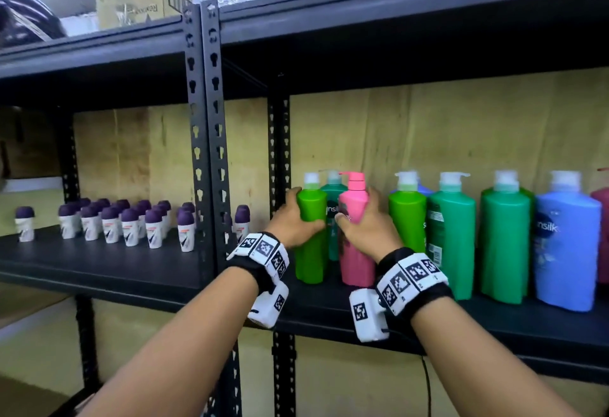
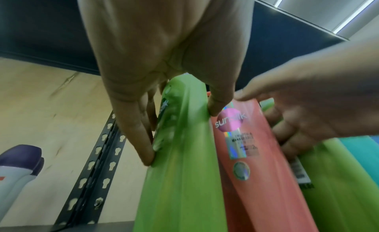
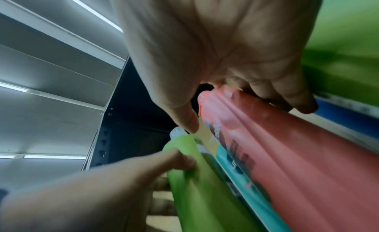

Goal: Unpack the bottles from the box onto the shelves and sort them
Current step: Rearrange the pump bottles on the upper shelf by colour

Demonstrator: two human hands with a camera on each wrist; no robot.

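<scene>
Upright on the black shelf (image 1: 329,304), a light green pump bottle (image 1: 309,251) and a pink pump bottle (image 1: 356,251) stand side by side at its left end. The left hand (image 1: 293,218) grasps the green bottle, thumb on one side and fingers (image 2: 143,138) on the other; the right hand (image 1: 369,228) grasps the pink one the same way. Behind them stands a teal bottle (image 1: 333,218). Further right stand another light green bottle (image 1: 407,218), two darker green bottles (image 1: 451,235), and a blue Sunsilk bottle (image 1: 566,245). On the neighbouring shelf to the left, purple-capped roll-on deodorants (image 1: 131,222) stand in rows.
</scene>
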